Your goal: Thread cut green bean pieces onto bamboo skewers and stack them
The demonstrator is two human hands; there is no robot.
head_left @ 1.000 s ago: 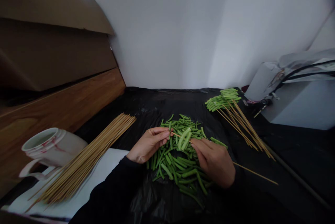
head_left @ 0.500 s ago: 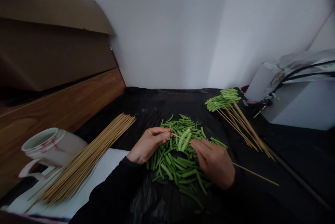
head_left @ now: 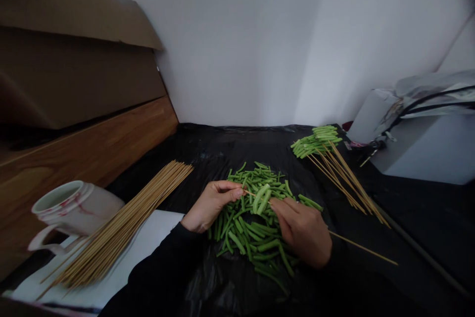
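Observation:
A thin wooden skewer [head_left: 362,247] runs between my two hands, above a heap of cut green beans [head_left: 265,245]. My left hand [head_left: 213,204] pinches its front end between thumb and fingertips. Further back, my right hand [head_left: 303,229] is closed round the shaft, and the tail sticks out to the right. Two bean pieces [head_left: 261,198] sit side by side, crosswise on the skewer, between the hands. At the back right lie finished-looking skewers [head_left: 347,178], their ends covered by rows of beans [head_left: 315,141].
On the left, a bundle of bare skewers [head_left: 126,228] rests on a white sheet [head_left: 159,228] and against a tipped mug [head_left: 83,208]. Black plastic [head_left: 222,146] covers the table. A cardboard box [head_left: 81,60] stands at left, a grey box [head_left: 426,149] at right.
Almost nothing differs. Both hands keep hold of the skewer, and the view has shifted very slightly.

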